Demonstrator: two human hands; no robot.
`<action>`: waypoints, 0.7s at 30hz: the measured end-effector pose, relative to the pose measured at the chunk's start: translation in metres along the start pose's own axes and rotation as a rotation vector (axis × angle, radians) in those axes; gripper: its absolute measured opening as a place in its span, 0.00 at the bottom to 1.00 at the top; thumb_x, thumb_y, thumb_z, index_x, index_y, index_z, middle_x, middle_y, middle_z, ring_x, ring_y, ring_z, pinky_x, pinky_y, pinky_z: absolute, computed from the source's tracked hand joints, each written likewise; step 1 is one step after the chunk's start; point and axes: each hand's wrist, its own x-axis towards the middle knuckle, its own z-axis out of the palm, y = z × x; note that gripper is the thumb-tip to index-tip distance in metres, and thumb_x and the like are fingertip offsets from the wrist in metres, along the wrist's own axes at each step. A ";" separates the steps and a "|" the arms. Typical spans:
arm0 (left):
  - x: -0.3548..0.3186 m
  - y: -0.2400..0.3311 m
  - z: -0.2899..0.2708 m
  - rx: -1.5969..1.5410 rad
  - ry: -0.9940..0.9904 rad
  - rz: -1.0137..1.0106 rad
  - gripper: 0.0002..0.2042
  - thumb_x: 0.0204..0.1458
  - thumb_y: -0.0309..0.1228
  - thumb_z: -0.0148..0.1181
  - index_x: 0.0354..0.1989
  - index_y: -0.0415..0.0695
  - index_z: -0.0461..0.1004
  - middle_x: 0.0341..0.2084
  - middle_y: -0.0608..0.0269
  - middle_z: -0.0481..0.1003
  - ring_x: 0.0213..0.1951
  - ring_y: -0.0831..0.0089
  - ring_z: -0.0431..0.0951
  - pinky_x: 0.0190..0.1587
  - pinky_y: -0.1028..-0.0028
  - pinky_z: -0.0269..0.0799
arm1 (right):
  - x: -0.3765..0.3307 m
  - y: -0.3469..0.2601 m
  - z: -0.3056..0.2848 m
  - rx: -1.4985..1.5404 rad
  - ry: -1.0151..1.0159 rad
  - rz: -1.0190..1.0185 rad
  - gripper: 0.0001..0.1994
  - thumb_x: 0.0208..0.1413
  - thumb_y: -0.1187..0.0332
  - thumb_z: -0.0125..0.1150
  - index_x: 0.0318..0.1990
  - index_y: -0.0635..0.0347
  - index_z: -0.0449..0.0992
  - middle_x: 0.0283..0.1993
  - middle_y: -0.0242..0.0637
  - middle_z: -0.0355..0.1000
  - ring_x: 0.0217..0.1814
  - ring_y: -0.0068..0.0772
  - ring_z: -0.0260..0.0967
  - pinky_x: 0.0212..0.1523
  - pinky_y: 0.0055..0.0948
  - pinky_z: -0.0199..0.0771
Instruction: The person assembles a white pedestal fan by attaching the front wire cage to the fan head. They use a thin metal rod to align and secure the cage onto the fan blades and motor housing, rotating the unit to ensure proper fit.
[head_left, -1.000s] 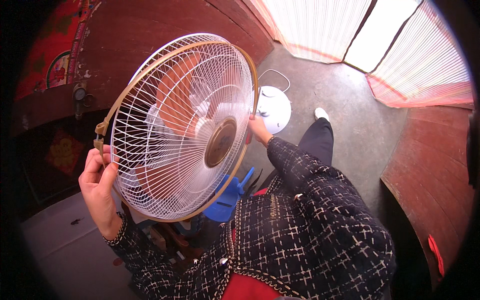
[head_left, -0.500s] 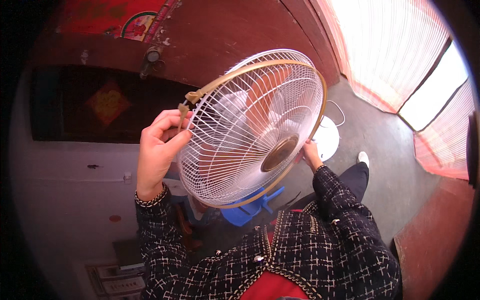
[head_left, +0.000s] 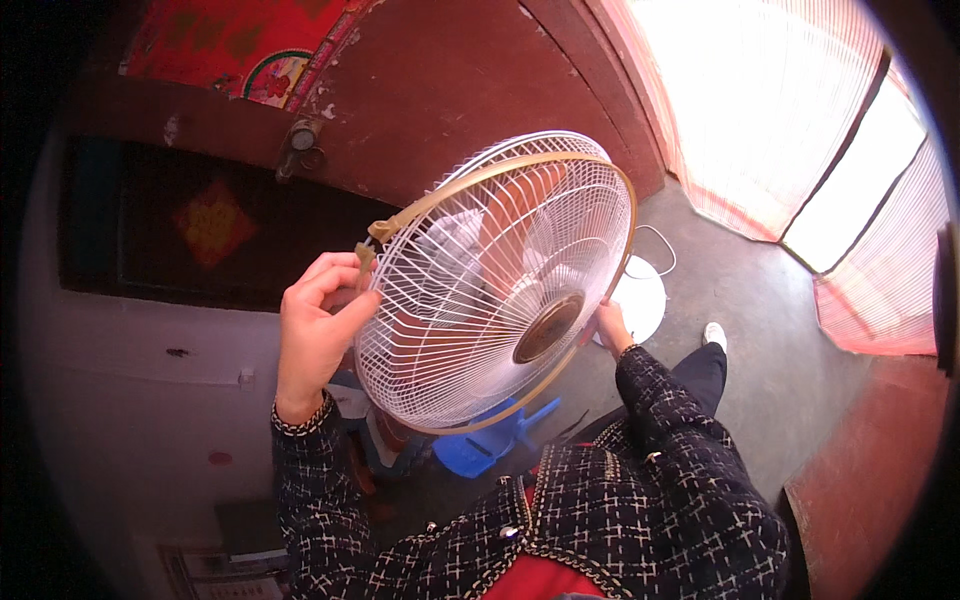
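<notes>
A standing fan's wire cage [head_left: 450,340] fills the middle of the view, white with a gold rim and a gold-brown centre disc [head_left: 548,327]. It faces me at a tilt. On its upper left the rim strap ends at a gold clip [head_left: 380,231], with a gap between the ends. My left hand [head_left: 312,325] is closed on the cage's left edge, thumb and fingers pinching just below that clip. My right hand [head_left: 611,328] grips the right edge low down; its fingertips are partly hidden by the cage. Behind stands the fan's round white base [head_left: 643,300] on the floor.
A dark red door [head_left: 430,90] with a lock [head_left: 302,137] rises behind the fan. A blue plastic stool [head_left: 478,447] is below the cage. Striped curtains [head_left: 760,120] hang at the right, and a white cable [head_left: 668,245] loops near the base.
The view has tilted a little, so the fan and my hands appear slightly lower and further left. Both hands keep their hold on the cage.
</notes>
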 end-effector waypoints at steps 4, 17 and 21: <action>-0.002 0.010 0.006 0.025 0.046 0.005 0.06 0.48 0.18 0.59 0.35 0.28 0.75 0.41 0.64 0.73 0.36 0.80 0.77 0.38 0.81 0.71 | -0.008 -0.010 0.006 -0.028 0.001 -0.003 0.10 0.57 0.74 0.46 0.40 0.64 0.75 0.30 0.34 0.72 0.29 0.30 0.69 0.29 0.29 0.69; 0.000 0.013 0.004 -0.014 0.034 0.000 0.02 0.49 0.17 0.57 0.28 0.30 0.71 0.37 0.70 0.69 0.32 0.87 0.72 0.35 0.85 0.66 | -0.001 -0.014 0.016 -0.023 0.051 -0.011 0.06 0.58 0.74 0.49 0.35 0.62 0.74 0.26 0.30 0.70 0.25 0.24 0.65 0.25 0.24 0.64; 0.001 0.003 0.009 -0.038 0.069 0.062 0.01 0.50 0.16 0.55 0.29 0.32 0.71 0.38 0.66 0.69 0.37 0.82 0.69 0.42 0.82 0.64 | 0.004 -0.006 0.009 -0.042 0.064 0.011 0.06 0.56 0.76 0.49 0.32 0.61 0.73 0.23 0.29 0.69 0.22 0.26 0.65 0.22 0.27 0.63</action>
